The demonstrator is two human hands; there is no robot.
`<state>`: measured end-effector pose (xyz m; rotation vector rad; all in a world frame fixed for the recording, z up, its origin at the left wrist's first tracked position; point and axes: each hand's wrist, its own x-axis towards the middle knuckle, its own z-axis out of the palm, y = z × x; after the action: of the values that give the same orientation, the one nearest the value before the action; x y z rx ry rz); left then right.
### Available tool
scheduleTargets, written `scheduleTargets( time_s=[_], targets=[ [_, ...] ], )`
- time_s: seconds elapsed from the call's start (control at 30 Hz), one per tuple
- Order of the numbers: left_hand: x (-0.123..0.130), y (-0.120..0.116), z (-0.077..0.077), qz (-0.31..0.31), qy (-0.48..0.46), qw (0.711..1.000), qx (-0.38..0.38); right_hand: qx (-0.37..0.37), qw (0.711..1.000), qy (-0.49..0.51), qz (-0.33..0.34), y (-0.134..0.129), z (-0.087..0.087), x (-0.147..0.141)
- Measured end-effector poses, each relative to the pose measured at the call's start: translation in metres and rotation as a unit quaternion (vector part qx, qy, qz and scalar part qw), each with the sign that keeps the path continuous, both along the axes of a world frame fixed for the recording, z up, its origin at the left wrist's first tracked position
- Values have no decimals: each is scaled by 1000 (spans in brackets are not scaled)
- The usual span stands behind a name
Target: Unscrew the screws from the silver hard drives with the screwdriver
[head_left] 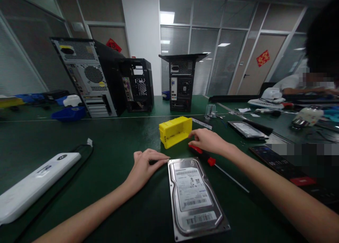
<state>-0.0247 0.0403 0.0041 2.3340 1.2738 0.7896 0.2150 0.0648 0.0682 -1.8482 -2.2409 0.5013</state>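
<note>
A silver hard drive (194, 190) with white labels lies face up on the green table in front of me. My left hand (148, 165) rests at its far left corner, thumb and fingertips brought together on that edge. My right hand (208, 140) has its fingers curled at the right end of a small yellow bin (174, 132), which is tipped on its side with its opening towards me. Whatever lies between those fingertips is hidden. Just below the right thumb is the red handle of a screwdriver (212, 162); its shaft points towards me and to the right.
Several black computer cases (182, 84) stand at the back. On the left lies a white power strip (39, 183) with a black cable. To the right are a second hard drive (247, 129) and a phone (280, 165). Another person (291, 84) sits far right.
</note>
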Motion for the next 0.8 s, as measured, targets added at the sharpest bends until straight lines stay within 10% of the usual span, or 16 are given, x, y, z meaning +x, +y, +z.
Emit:
scheduleTargets(
  time_s=[0.3,0.8],
  targets=[
    [-1,6,-3,-45,-63,993,-86,-225,973,-58,-14,3,0,22],
    [4,5,-3,-57,-145,983,-100,-160,987,23,17,3,-1,21]
  ],
)
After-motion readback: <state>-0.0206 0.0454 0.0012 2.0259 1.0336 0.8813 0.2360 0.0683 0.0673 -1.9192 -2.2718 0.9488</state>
